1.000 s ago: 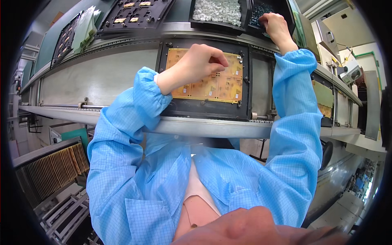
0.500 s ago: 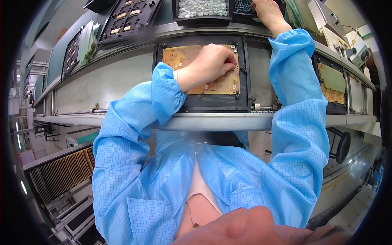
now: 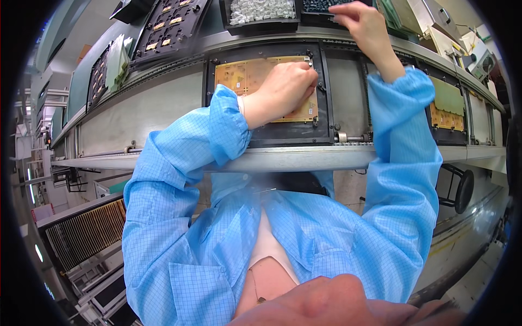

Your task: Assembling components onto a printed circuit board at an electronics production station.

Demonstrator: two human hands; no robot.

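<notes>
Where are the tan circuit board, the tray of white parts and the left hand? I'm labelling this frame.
tan circuit board (image 3: 239,79): head view, bare left part of the board.
tray of white parts (image 3: 255,10): head view, the white pieces inside.
left hand (image 3: 288,87): head view, back of the hand.

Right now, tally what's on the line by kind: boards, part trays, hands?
Yellow circuit boards: 2 (one in the black carrier under the left hand, one at far right)
Part trays on the upper shelf: 2 (white parts, dark parts)
Hands: 2 (right hand at the dark-parts tray)
Total: 6
</notes>
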